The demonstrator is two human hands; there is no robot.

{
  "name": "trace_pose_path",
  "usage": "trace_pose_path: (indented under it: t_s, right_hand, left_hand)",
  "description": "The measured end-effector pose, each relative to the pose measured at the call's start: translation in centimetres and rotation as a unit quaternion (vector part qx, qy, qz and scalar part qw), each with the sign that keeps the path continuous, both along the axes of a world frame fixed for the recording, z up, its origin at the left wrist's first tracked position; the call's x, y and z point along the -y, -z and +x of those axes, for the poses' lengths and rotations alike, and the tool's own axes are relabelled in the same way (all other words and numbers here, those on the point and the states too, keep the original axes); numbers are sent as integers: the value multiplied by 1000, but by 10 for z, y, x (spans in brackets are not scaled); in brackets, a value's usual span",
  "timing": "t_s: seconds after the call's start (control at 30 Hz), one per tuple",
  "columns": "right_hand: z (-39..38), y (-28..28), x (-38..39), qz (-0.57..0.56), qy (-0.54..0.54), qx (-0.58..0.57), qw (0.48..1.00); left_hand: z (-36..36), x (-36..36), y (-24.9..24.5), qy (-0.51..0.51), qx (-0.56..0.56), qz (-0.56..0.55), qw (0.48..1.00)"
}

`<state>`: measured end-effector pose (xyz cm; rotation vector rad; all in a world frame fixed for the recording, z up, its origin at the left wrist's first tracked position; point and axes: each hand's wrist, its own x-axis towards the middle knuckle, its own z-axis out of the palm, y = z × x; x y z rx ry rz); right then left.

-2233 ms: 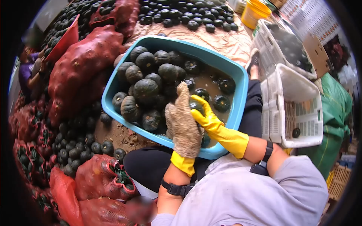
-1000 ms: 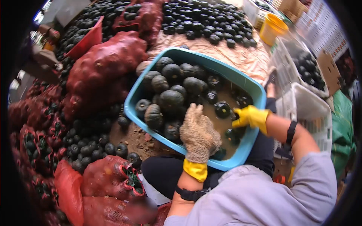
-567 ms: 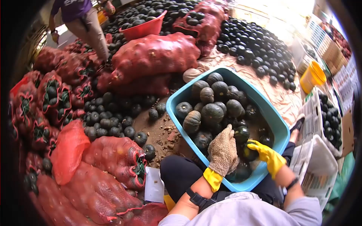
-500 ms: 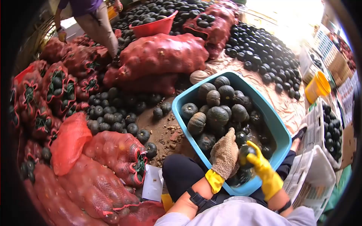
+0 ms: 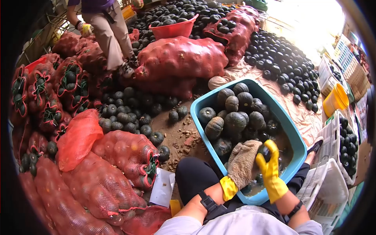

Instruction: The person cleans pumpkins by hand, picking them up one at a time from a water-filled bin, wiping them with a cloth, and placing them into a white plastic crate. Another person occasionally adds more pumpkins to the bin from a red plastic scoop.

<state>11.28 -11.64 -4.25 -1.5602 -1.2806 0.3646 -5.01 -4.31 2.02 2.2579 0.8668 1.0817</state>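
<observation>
The small dark green squash (image 5: 264,152) sits over the near end of the blue tub (image 5: 294,132), caught between the two hands. The right hand (image 5: 271,168), in a yellow rubber glove, grips it with fingers hooked over its top. The left hand (image 5: 243,164), in a tan knit glove over a yellow cuff, lies cupped against its side. Whether its fingers close round the squash cannot be told.

Larger squashes (image 5: 234,117) are piled in the tub's far end, with muddy water (image 5: 288,145) at the right. Red mesh sacks (image 5: 180,58) of squash crowd the left and far sides, and loose squashes (image 5: 125,117) lie on the dirt floor between them. More squashes (image 5: 282,58) are spread on a cloth beyond the tub. White plastic crates (image 5: 327,192) stand just right of the person's legs, a yellow bucket (image 5: 337,100) farther off. Another person (image 5: 109,35) stands among the sacks by a red basin (image 5: 172,29).

A second ago the right hand reached into the water at the tub's right side while the knit glove waited alone. Now it has brought the squash up against that glove. The view has swung left, so the standing person shows.
</observation>
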Motion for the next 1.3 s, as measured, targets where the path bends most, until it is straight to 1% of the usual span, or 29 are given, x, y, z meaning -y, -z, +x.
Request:
trace_pose_path:
  t_s: [0.03, 0.07, 0.13, 0.17, 0.23, 0.3, 0.33, 0.37, 0.4, 0.47, 0.5, 0.6, 0.63, 0.67, 0.73, 0.77, 0.8, 0.87, 0.9, 0.93, 1.0, 1.03, 1.07, 1.13, 1.17, 1.2, 1.23, 1.27, 1.3]
  right_hand:
    - [-3, -7, -20, -28, 112, -118, 986]
    - [-4, -23, -20, -70, 106, -319, 939]
    - [5, -15, 1, -35, -63, -139, 988]
    - [10, -17, 6, -57, -157, -215, 962]
    - [25, -22, -5, -124, -125, -235, 956]
    - [8, -50, -10, -153, -67, -198, 966]
    - [-26, -71, -11, -152, -27, -152, 976]
    - [-29, -51, -7, -93, 4, 165, 982]
    - [-29, -53, -3, -56, -26, 135, 989]
    - [-21, -57, 4, -86, -85, -18, 993]
    - [-23, -68, 10, -188, -67, -465, 863]
    - [-31, -18, 0, 54, 40, -537, 841]
    - [-26, -11, 3, 31, 60, -429, 901]
    - [-16, -13, 2, 16, 11, -269, 963]
    - [8, -49, 20, -149, -101, -162, 970]
    - [11, -51, 24, -188, -119, -12, 975]
    - [10, -49, 25, -227, -132, -30, 965]
    - [13, -75, 22, -303, -151, -267, 902]
    - [12, -40, 19, -221, -177, -441, 851]
    - [-12, -38, 23, -173, -59, -634, 751]
    - [-28, -18, 15, -131, 58, -570, 809]
    - [-18, 2, 14, -57, 8, -383, 922]
    - [-5, -18, 20, -167, 22, -146, 975]
    - [-5, -54, 23, -145, -100, -87, 980]
    - [-4, -74, 24, -254, -114, -24, 960]
    - [-2, -84, 25, -288, -122, -59, 948]
    - [2, -64, 25, -263, -134, -215, 931]
    - [4, -56, 19, -230, -146, -362, 891]
    - [-7, -49, 19, -207, -96, -536, 813]
  left_hand:
    - [8, 1, -20, 13, -96, -64, 993]
    - [4, 2, -25, 25, -83, -85, 993]
    - [-3, 2, -35, 49, -57, -127, 989]
    - [-5, -1, -23, 58, -28, -117, 991]
    - [-5, -1, 14, 85, 28, -103, 991]
    - [-1, -1, 20, 46, -37, -24, 998]
    - [6, -2, 45, 44, -33, 52, 997]
    - [5, -5, 26, 84, -27, -15, 996]
    - [-3, -13, 5, 123, -25, -80, 989]
    - [-9, -20, 6, 213, 28, -86, 973]
    - [-7, -10, 18, 151, 33, -60, 986]
    - [3, 14, 45, 28, -16, 5, 999]
    - [9, 16, 45, 7, -10, -8, 1000]
    - [14, 15, 41, 8, 9, -31, 999]
    - [8, 7, 28, 64, 42, -67, 995]
    - [2, 1, 16, 112, 52, -82, 989]
    - [-1, -1, 10, 148, 51, -92, 983]
    - [1, 3, 11, 143, 38, -106, 983]
    - [5, 8, 18, 112, 30, -104, 988]
    - [10, 12, 25, 85, 28, -103, 991]
    - [14, 15, 28, 61, 48, -117, 990]
    - [12, 16, 26, 65, 56, -124, 989]
    - [10, 15, 22, 75, 63, -130, 987]
    - [3, 10, 9, 115, 77, -136, 981]
    - [1, 8, 3, 135, 75, -137, 978]
    - [0, 7, -1, 142, 70, -142, 977]
    - [1, 6, 0, 139, 65, -146, 977]
    - [6, 8, 6, 116, 61, -145, 981]
    - [13, 9, 14, 85, 59, -142, 984]
